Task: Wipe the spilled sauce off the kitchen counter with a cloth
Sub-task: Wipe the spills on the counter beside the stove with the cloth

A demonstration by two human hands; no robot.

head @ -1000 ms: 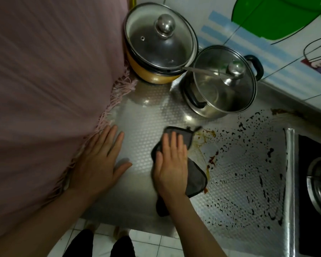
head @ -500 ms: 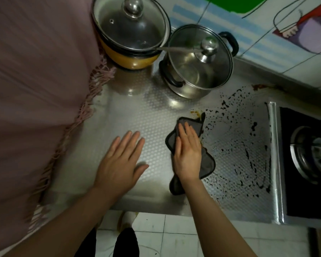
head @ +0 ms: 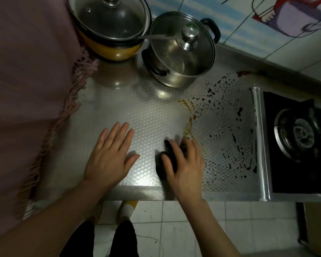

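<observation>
Head view: our right hand (head: 183, 162) presses the bunched dark grey cloth (head: 162, 164) beside the dark spilled sauce (head: 228, 130) on the embossed steel counter (head: 150, 115); our left hand (head: 109, 154), flat and empty, braces us.

Home kitchen: steel counter (head: 146, 112), lidded pots (head: 182, 51), gas burner (head: 302, 134).

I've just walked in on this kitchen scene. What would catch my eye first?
Probably the dark sauce spattered over the steel counter, between the steel pot at the back and the gas burner at the right edge. Next, the right hand pressing a dark cloth at the spill's near-left edge, with the left hand lying flat beside it.
</observation>
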